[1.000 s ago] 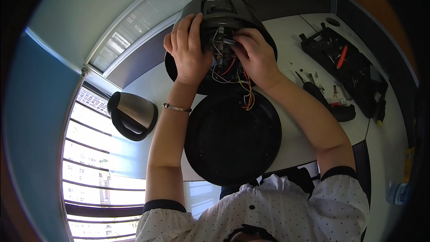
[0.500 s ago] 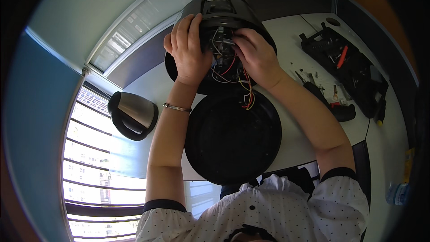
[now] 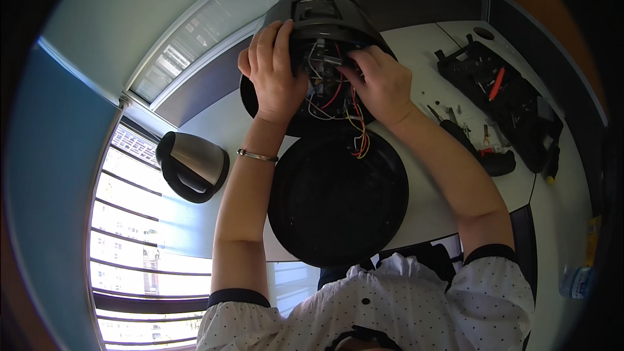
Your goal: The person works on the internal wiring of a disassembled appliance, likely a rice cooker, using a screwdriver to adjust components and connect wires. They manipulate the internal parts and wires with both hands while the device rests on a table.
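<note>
**Both hands inside an opened appliance on the white table**

One dark round appliance body (image 3: pixel 325 26) stands at the far side of the white table (image 3: pixel 448 175), its open underside turned toward the person. Wires (image 3: pixel 338 101) in red, yellow and white show in the cavity; a small bundle trails down over the near rim.

Left hand (image 3: pixel 273 71): fingers spread and laid flat over the left edge of the opening, palm pressed on the housing, steadying it. Not curled around anything. One thin bracelet (image 3: pixel 257 155) on that wrist.

Right hand (image 3: pixel 380 81): fingertips drawn together, pinching at a small metal part among the wires near the cavity's middle. Cannot tell exactly which part.

One black round base plate (image 3: pixel 338 198) lies flat just in front of the body, touching or overlapping it, and overhanging the table's near edge.

Left of the forearm: one steel kettle (image 3: pixel 192 166), well apart from the hands, near the table's left edge by the window.

Right side: one open black tool case (image 3: pixel 500 101), with loose bits and a dark driver (image 3: pixel 481 153) between it and the right forearm. Bare table lies between the plate and the case.
</note>
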The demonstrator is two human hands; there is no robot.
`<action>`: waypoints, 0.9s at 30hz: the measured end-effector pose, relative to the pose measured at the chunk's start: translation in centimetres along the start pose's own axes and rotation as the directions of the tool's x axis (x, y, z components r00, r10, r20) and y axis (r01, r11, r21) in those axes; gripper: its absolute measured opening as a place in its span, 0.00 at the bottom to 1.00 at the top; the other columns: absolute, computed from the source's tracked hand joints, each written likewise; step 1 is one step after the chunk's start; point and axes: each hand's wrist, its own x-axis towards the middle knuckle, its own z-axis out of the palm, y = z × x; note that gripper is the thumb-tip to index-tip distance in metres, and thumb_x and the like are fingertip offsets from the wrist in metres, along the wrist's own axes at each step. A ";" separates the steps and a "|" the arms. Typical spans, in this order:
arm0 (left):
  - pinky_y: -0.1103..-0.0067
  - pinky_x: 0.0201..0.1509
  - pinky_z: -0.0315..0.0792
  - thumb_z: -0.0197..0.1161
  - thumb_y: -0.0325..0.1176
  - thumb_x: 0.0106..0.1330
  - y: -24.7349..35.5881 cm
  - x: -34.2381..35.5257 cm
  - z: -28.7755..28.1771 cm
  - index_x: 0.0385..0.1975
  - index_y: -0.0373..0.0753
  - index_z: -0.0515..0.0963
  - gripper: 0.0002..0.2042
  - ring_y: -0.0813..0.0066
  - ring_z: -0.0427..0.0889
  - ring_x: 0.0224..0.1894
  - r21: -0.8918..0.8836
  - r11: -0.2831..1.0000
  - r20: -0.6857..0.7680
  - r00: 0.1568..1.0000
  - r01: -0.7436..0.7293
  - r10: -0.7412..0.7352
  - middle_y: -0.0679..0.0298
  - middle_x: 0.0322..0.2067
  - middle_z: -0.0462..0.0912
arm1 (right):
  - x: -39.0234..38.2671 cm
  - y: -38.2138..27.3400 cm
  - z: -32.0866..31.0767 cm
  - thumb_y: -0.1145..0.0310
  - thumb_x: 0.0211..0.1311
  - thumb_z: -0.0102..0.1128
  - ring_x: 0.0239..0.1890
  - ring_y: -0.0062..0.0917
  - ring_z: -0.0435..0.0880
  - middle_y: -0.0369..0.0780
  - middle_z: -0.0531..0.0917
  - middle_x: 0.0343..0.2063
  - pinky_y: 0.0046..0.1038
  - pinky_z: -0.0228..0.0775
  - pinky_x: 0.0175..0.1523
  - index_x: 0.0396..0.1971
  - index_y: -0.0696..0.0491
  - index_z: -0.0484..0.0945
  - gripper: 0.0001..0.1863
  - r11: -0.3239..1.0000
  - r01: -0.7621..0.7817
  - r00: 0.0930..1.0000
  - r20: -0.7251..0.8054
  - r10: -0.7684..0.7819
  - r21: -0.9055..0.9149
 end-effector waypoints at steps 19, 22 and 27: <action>0.70 0.57 0.54 0.63 0.23 0.41 0.3 0.3 0.1 0.57 0.42 0.69 0.34 0.67 0.70 0.56 -0.038 0.999 -0.028 0.999 -0.017 0.016 0.65 0.52 0.71 | 0.2 -0.3 0.1 0.71 0.48 0.69 0.26 0.29 0.82 0.35 0.81 0.32 0.26 0.73 0.27 0.35 0.54 0.82 0.12 0.999 0.041 0.999 -0.036 -0.040 0.034; 0.70 0.57 0.54 0.63 0.23 0.41 0.3 0.3 0.1 0.57 0.42 0.70 0.34 0.67 0.70 0.56 -0.032 0.999 -0.032 0.999 -0.021 0.020 0.65 0.52 0.71 | 0.3 -0.5 0.3 0.71 0.48 0.69 0.25 0.28 0.82 0.35 0.80 0.31 0.26 0.73 0.27 0.35 0.54 0.82 0.12 0.998 0.034 0.998 -0.050 -0.031 0.055; 0.70 0.58 0.55 0.64 0.24 0.39 0.4 0.6 -0.1 0.56 0.43 0.71 0.35 0.67 0.70 0.56 -0.049 0.999 -0.007 1.000 -0.019 0.019 0.65 0.52 0.72 | 0.5 -0.7 0.5 0.72 0.47 0.69 0.24 0.28 0.82 0.35 0.80 0.30 0.26 0.73 0.26 0.35 0.54 0.82 0.12 0.997 0.010 0.999 -0.049 -0.006 0.072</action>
